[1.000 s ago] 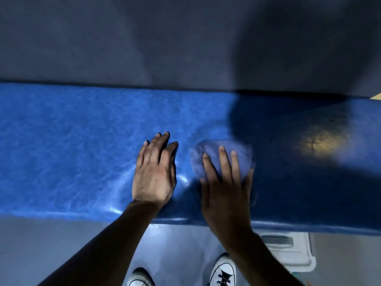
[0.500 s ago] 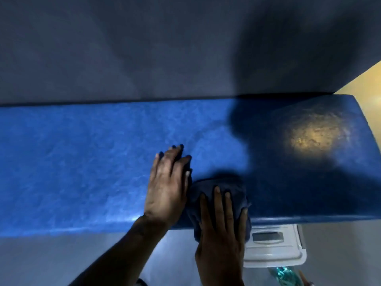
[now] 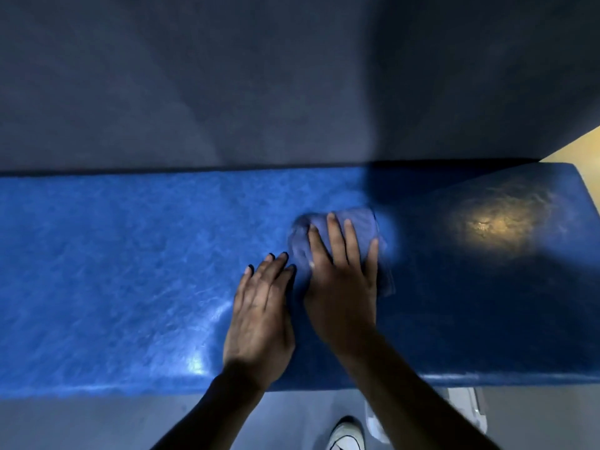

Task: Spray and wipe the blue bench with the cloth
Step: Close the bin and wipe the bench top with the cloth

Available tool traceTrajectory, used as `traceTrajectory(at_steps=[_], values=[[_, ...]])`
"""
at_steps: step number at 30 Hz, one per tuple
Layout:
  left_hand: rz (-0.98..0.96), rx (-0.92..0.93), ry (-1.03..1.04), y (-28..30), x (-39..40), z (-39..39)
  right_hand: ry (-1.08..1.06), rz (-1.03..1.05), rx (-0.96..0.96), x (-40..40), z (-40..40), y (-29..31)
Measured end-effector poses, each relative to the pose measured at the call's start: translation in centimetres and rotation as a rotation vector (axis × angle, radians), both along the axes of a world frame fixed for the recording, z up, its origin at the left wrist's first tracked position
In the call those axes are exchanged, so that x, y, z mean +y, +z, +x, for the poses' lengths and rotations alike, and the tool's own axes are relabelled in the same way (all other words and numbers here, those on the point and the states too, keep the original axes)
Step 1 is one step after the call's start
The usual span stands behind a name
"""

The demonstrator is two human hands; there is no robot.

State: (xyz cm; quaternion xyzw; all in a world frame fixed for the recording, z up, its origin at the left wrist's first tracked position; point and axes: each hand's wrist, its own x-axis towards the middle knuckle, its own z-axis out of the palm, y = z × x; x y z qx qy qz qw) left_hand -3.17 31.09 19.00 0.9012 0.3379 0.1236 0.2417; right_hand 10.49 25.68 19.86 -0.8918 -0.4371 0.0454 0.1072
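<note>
1. Since half a second ago the right hand has pushed the cloth away from the near edge toward the middle of the bench; the left hand has kept its place just left of it.
2. Right grip: fingers straight and spread, pressing flat down on the bunched blue-grey cloth, not curled round it. The fingertips reach almost to the cloth's far edge.
3. Left grip: apart, palm down, fingers straight and close together, resting flat on the bare bench and holding nothing. Its fingertips lie just beside the cloth's left edge; whether they touch it I cannot tell.
4. Cloth: crumpled into a pad, lying on the bench top about midway between near and far edges, right of centre, at the border of light and shade.
5. Bench: blue padded top with a mottled sheen, running left to right. Its right part lies in dark shadow, with a warm yellowish light patch farther right, well apart from the cloth.
6. Beyond the far edge stands a grey wall.
7. Near the bench, on the grey floor, a white shoe shows, and a white object, blurred, sits just right of it.
</note>
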Motion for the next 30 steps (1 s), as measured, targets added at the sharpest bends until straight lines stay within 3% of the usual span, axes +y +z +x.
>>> traceTrajectory(at_steps=[7,14,21,25,30], values=[[0.072,0.005,-0.015,-0.1,-0.1,0.1,-0.01,-0.124,0.039,7.0,5.6,0.3],[0.096,0.035,-0.018,0.0,-0.3,0.1,0.043,-0.153,0.155,7.6,7.6,1.4],[0.105,0.048,-0.028,0.5,-0.6,0.0,0.067,-0.065,0.045,2.3,5.7,0.7],[0.091,0.047,-0.031,0.7,-0.7,0.2,0.021,0.074,0.02,-4.3,2.1,0.4],[0.085,0.064,-0.013,0.7,-0.8,0.3,-0.028,0.08,0.05,-12.6,-3.0,1.2]])
